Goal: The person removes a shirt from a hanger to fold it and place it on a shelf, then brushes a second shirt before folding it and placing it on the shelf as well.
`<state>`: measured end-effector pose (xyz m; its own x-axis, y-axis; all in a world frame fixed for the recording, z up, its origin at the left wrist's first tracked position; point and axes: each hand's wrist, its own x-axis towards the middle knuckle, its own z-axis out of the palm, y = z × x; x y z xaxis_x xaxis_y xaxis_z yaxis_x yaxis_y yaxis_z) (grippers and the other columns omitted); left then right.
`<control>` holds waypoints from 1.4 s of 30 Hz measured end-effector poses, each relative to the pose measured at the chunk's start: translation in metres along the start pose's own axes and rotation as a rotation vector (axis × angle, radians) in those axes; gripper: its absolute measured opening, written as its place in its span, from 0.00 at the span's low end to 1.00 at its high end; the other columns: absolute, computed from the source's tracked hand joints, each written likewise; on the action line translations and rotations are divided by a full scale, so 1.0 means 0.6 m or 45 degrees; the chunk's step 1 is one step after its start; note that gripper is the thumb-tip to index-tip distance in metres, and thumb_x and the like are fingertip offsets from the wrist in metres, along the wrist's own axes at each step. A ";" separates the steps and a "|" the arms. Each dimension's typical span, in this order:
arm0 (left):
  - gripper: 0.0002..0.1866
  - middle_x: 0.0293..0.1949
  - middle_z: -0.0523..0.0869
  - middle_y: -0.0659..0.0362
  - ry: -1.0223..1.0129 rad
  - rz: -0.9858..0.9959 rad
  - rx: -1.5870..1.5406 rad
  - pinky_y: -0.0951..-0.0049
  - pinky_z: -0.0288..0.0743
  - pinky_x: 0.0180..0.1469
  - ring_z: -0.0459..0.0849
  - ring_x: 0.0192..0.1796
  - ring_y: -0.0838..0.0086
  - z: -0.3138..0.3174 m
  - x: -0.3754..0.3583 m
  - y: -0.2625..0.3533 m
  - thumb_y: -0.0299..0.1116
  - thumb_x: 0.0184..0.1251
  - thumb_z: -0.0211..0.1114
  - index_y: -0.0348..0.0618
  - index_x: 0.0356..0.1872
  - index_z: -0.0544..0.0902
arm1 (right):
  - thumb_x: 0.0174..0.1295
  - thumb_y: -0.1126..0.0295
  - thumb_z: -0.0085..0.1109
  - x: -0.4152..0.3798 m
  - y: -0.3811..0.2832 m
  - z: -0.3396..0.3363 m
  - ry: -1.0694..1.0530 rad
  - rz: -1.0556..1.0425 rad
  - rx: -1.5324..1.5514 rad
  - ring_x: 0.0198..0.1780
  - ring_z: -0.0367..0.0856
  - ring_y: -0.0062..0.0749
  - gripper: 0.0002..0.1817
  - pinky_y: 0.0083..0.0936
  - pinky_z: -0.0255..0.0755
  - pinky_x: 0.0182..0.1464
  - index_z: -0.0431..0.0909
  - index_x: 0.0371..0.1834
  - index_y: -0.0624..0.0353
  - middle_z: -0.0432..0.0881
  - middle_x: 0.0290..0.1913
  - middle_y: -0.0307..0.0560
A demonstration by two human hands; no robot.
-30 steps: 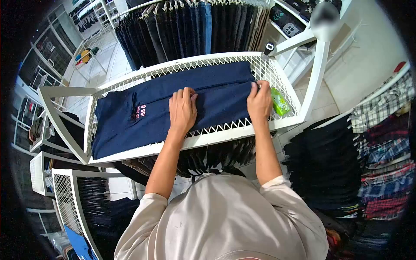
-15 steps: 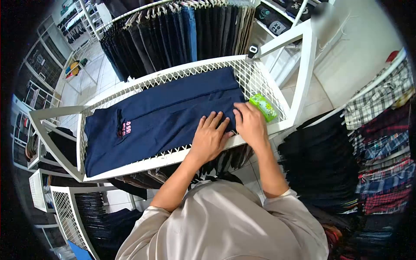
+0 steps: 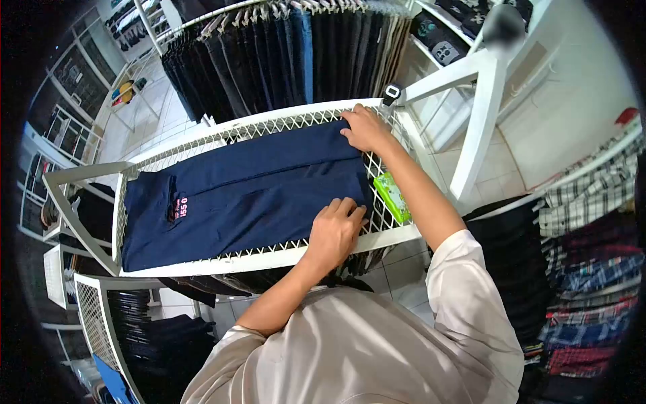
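1. Where the scene opens at lower left, dark garments [image 3: 165, 347] hang beside a smaller mesh rack [image 3: 92, 310].
2. Across the white mesh shelf [image 3: 269, 260] in front of you, the folded navy cloth [image 3: 262, 178] lies flat and lengthwise, with pink-and-white print [image 3: 180, 207] near its left end.
3. Beyond the shelf's far side, you face a row of hanging trousers [image 3: 269, 67], mostly dark, with one lighter blue pair among them.
4. Your left hand [image 3: 334, 229] is at the cloth's near right corner, fingers bent over its edge; you cannot tell whether they pinch it.
5. Your right hand [image 3: 365, 129] reaches to the far right corner, thumb and forefinger at the edge; whether they grip the fabric you cannot tell.
6. Just beside the cloth's right end, a green packet [image 3: 391, 197] rests on the mesh, near your right forearm.
7. At the shelf's far right corner sits a black marker [image 3: 391, 93] reading "0".
8. Farthest right, you have plaid shirts [image 3: 592, 289] hanging.
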<state>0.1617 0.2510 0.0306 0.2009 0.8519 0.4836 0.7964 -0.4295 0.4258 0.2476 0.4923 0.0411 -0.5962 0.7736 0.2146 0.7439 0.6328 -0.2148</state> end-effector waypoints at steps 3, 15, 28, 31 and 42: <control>0.14 0.38 0.83 0.55 0.009 -0.054 0.021 0.63 0.80 0.42 0.82 0.39 0.61 -0.002 0.000 0.014 0.29 0.59 0.74 0.39 0.46 0.88 | 0.64 0.62 0.69 0.012 0.008 -0.009 -0.147 0.031 0.090 0.62 0.79 0.54 0.15 0.47 0.75 0.63 0.84 0.50 0.56 0.79 0.57 0.57; 0.06 0.28 0.76 0.64 0.463 -0.723 -0.794 0.76 0.67 0.33 0.70 0.30 0.83 -0.090 -0.015 -0.016 0.30 0.79 0.58 0.37 0.43 0.77 | 0.64 0.61 0.57 0.077 -0.048 -0.091 -0.257 -0.108 0.353 0.54 0.85 0.61 0.21 0.45 0.77 0.57 0.77 0.56 0.61 0.85 0.51 0.67; 0.07 0.32 0.67 0.72 1.379 -0.918 -0.860 0.83 0.56 0.30 0.61 0.28 0.88 -0.336 -0.227 -0.207 0.37 0.77 0.54 0.47 0.46 0.76 | 0.71 0.67 0.61 0.232 -0.429 -0.088 -0.725 -0.265 1.152 0.36 0.87 0.19 0.17 0.15 0.78 0.33 0.78 0.60 0.61 0.90 0.49 0.44; 0.08 0.32 0.67 0.71 1.487 -0.983 -0.765 0.83 0.55 0.30 0.60 0.28 0.89 -0.381 -0.279 -0.251 0.39 0.77 0.53 0.47 0.46 0.75 | 0.71 0.66 0.63 0.269 -0.535 -0.040 -0.740 -0.294 1.152 0.36 0.89 0.24 0.17 0.17 0.79 0.31 0.79 0.58 0.64 0.89 0.49 0.50; 0.11 0.30 0.68 0.61 1.520 -1.295 -0.078 0.72 0.61 0.36 0.65 0.32 0.76 -0.508 -0.450 -0.353 0.36 0.81 0.52 0.38 0.39 0.74 | 0.71 0.49 0.62 0.341 -0.828 0.169 -0.343 -0.581 0.772 0.41 0.88 0.48 0.22 0.37 0.77 0.44 0.82 0.47 0.61 0.87 0.36 0.59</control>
<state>-0.2354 0.0208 0.0431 -0.9586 0.0731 0.2752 0.2823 0.1189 0.9519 -0.2744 0.3395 0.0952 -0.9118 0.3665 0.1854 0.1620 0.7357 -0.6577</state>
